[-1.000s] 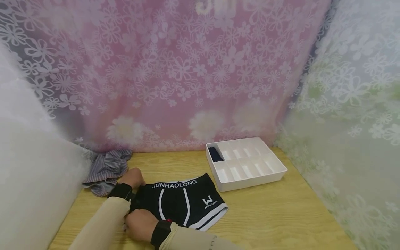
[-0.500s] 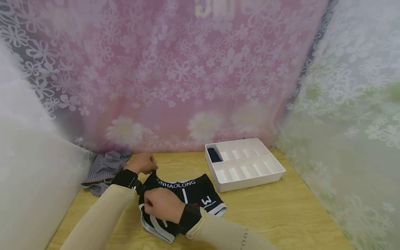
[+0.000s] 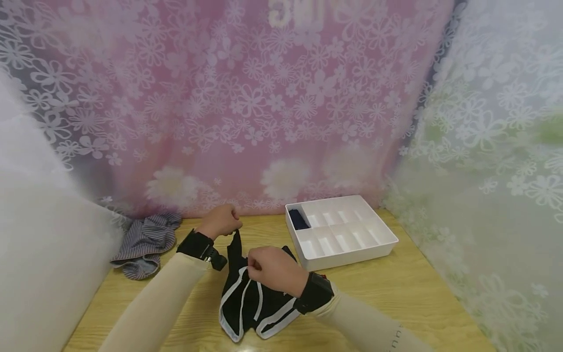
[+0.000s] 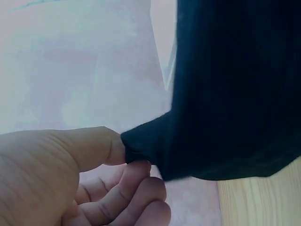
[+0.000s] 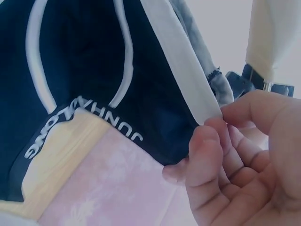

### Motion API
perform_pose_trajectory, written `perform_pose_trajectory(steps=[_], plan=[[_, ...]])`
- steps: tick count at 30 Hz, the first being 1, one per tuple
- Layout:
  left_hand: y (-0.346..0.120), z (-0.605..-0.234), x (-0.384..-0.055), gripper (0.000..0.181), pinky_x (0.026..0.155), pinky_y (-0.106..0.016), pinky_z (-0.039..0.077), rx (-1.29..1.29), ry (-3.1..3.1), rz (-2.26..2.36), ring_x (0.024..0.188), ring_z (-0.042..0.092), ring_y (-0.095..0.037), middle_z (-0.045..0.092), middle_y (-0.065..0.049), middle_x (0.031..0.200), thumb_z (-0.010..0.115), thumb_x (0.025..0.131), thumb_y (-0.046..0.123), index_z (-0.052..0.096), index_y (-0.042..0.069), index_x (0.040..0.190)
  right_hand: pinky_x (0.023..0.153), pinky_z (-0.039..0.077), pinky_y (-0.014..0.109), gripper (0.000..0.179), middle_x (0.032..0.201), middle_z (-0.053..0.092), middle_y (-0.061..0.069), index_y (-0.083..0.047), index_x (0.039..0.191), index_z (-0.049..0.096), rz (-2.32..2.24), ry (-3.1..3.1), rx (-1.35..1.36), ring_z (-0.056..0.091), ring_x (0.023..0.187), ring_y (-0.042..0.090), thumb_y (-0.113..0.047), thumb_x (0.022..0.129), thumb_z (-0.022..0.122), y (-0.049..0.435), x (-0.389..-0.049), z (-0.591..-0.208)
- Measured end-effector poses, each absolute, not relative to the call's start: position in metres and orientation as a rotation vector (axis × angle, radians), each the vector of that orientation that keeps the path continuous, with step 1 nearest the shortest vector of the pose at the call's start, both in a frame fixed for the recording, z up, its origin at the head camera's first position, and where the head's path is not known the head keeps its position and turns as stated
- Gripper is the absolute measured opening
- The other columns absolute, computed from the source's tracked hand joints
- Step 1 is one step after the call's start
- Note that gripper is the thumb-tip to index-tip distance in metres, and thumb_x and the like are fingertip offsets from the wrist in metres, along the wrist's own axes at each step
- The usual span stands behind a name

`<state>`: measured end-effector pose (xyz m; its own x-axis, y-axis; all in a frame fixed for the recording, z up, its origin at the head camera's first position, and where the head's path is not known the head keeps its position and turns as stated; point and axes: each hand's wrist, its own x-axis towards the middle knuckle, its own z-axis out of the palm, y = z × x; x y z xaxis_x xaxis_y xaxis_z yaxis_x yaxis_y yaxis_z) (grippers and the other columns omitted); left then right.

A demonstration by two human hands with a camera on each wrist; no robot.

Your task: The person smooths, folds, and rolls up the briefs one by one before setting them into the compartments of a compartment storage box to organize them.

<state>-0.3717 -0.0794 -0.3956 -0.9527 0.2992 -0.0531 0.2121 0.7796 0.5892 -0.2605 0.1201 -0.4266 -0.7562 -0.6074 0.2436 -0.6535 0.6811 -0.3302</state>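
Observation:
Black boxer briefs [image 3: 231,300] with white trim and a lettered waistband are partly lifted off the wooden table, their left side folding over toward the right. My left hand [image 3: 220,221] pinches a corner of the waistband between thumb and fingers; in the left wrist view the dark cloth [image 4: 225,103] hangs from that pinch. Nearer to me, my right hand [image 3: 279,271] pinches the white leg hem [image 5: 181,61], as the right wrist view shows. The right hand and forearm cover part of the briefs in the head view.
A white divided tray [image 3: 352,259] stands at the back right, with a dark folded cloth [image 3: 299,220] in its back left compartment. A crumpled grey striped garment [image 3: 147,242] lies at the back left of the table [image 3: 374,303]. Flowered curtains [image 3: 246,122] enclose the table.
The briefs lay flat before; both hands have moved right, raising their left edge and carrying it toward the right side. The tray and striped garment stay in place.

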Motion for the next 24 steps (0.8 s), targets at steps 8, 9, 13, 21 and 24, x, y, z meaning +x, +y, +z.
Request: perform_pose_trajectory(steps=[8, 9, 13, 21, 24], plan=[[-0.052, -0.39, -0.376, 0.011, 0.061, -0.034, 0.041, 0.453, 2.862, 0.892, 0.065, 0.057, -0.022, 0.059, -0.008, 0.081, 0.064, 0.094, 0.015, 0.058, 0.006, 0.092, 0.055, 0.039, 0.02, 0.018, 0.064, 0.05, -0.013, -0.02, 0.079, 0.061, 0.612, -2.806, 1.02, 0.045, 0.055, 0.001, -0.011, 0.092, 0.068, 0.154, -0.264, -0.417], [-0.049, -0.39, -0.377, 0.011, 0.061, -0.034, 0.041, 0.46, 2.875, 0.876, 0.065, 0.055, -0.022, 0.058, -0.008, 0.081, 0.064, 0.094, 0.016, 0.059, 0.006, 0.091, 0.054, 0.039, 0.02, 0.018, 0.064, 0.05, -0.013, -0.02, 0.079, 0.061, 0.622, -2.806, 1.018, 0.045, 0.055, 0.001, -0.01, 0.092, 0.067, 0.158, -0.264, -0.416], [-0.04, -0.394, -0.381, 0.016, 0.062, -0.035, 0.038, 0.476, 2.926, 0.854, 0.065, 0.05, -0.021, 0.055, -0.006, 0.077, 0.067, 0.094, 0.019, 0.059, 0.008, 0.085, 0.055, 0.039, 0.022, 0.019, 0.063, 0.05, -0.013, -0.021, 0.077, 0.059, 0.627, -2.802, 0.996, 0.045, 0.055, 0.002, -0.009, 0.09, 0.067, 0.171, -0.267, -0.412], [-0.022, -0.413, -0.381, 0.015, 0.061, -0.034, 0.041, 0.531, 3.021, 1.056, 0.064, 0.053, -0.02, 0.06, -0.004, 0.077, 0.07, 0.093, 0.019, 0.066, 0.008, 0.085, 0.055, 0.035, 0.023, 0.022, 0.06, 0.043, -0.013, -0.021, 0.071, 0.052, 0.535, -2.899, 0.914, 0.042, 0.054, 0.004, -0.013, 0.085, 0.066, 0.192, -0.268, -0.413], [-0.013, -0.424, -0.378, 0.011, 0.061, -0.034, 0.044, 0.539, 3.052, 1.128, 0.064, 0.055, -0.019, 0.063, -0.003, 0.077, 0.071, 0.092, 0.017, 0.067, 0.01, 0.085, 0.054, 0.032, 0.024, 0.023, 0.059, 0.039, -0.011, -0.02, 0.069, 0.049, 0.518, -2.963, 0.873, 0.039, 0.053, 0.005, -0.015, 0.085, 0.065, 0.197, -0.267, -0.413]])
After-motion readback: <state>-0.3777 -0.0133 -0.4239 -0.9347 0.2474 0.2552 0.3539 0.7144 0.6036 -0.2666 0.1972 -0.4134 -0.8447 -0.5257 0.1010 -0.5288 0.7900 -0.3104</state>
